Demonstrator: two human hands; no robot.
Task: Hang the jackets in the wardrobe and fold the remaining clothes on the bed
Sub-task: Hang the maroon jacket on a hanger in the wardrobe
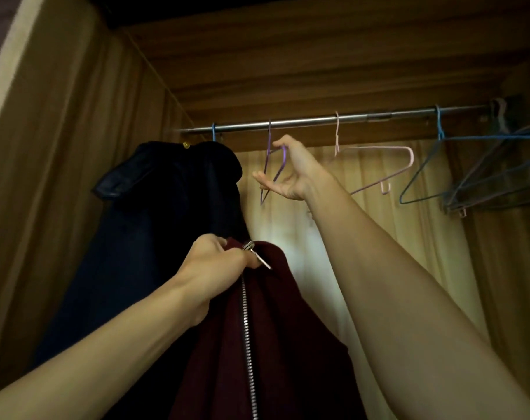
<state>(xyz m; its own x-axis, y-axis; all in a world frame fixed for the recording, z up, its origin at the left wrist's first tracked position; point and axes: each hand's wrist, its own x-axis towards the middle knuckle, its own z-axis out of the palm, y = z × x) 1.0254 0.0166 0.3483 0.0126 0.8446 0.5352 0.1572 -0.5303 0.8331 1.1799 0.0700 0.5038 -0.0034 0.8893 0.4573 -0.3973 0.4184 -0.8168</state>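
I look up into a wooden wardrobe. A metal rail [303, 122] runs across its top. My left hand [218, 262] grips the collar of a dark red jacket [276, 344] with a silver zip, held up below the rail. My right hand [291, 174] is raised at a purple hanger [271, 165] that hangs on the rail; thumb and forefinger pinch its upper arm, the other fingers are spread. A dark navy jacket [166, 213] hangs on a blue hanger at the rail's left end.
A pink hanger [388, 168] hangs bare to the right of my right hand. Several blue and grey hangers [470, 180] crowd the rail's right end. The wardrobe's wooden side wall [60, 147] stands close on the left. A pale curtain-like back [348, 237] lies behind.
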